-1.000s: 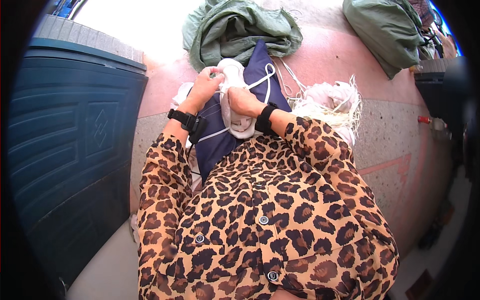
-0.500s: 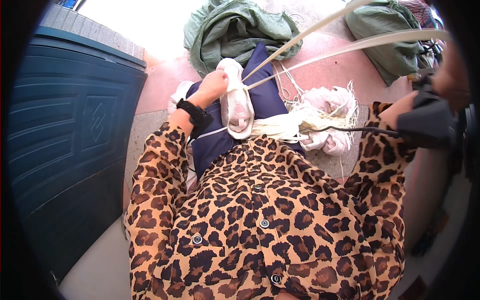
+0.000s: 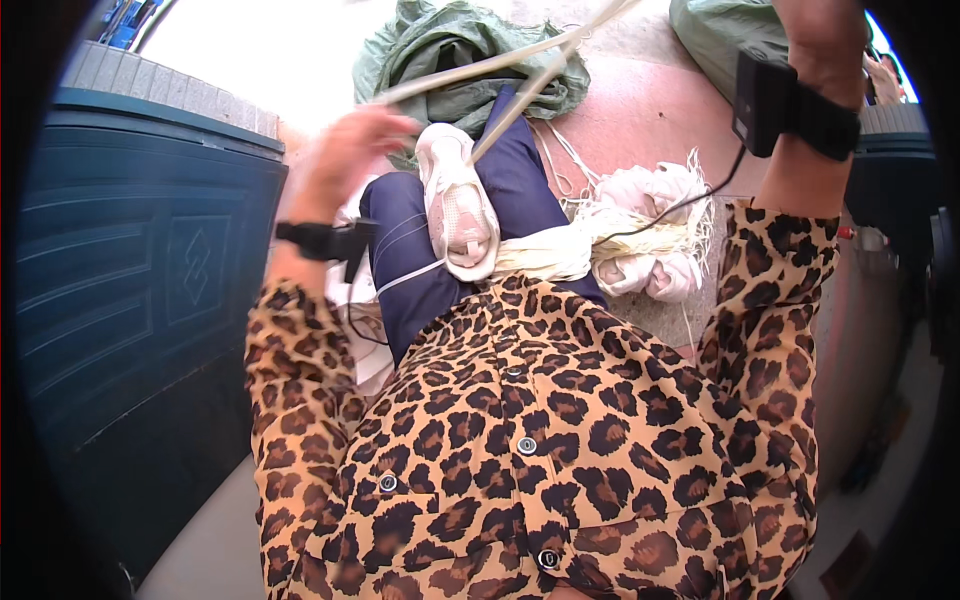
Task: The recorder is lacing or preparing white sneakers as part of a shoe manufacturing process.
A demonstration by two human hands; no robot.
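A pale pink and white sneaker (image 3: 461, 215) rests on my lap, sole edge toward my belly and toe end against the lace bundle. One cream shoelace (image 3: 490, 135) rises from the shoe toward the top edge. Another cream lace strand (image 3: 455, 74) crosses it and runs down to my left hand (image 3: 360, 150). That hand is raised beside the shoe's far end; motion smears its fingers, so their grip is unclear. High at the right, my right hand (image 3: 825, 35) is cut by the frame edge, its fingers hidden. A bundle of cream laces (image 3: 550, 252) lies over my right thigh.
More pink-white shoes (image 3: 650, 275) with loose lace ends sit on the ground at my right. A green woven sack (image 3: 465, 60) lies crumpled ahead; another green sack (image 3: 715, 45) stands far right. A dark blue panelled door (image 3: 150, 270) flanks my left.
My left hand has left the shoe and moved up and leftward. My right hand has swung up and forward. The lace strands, spread toward the right before, now cross each other.
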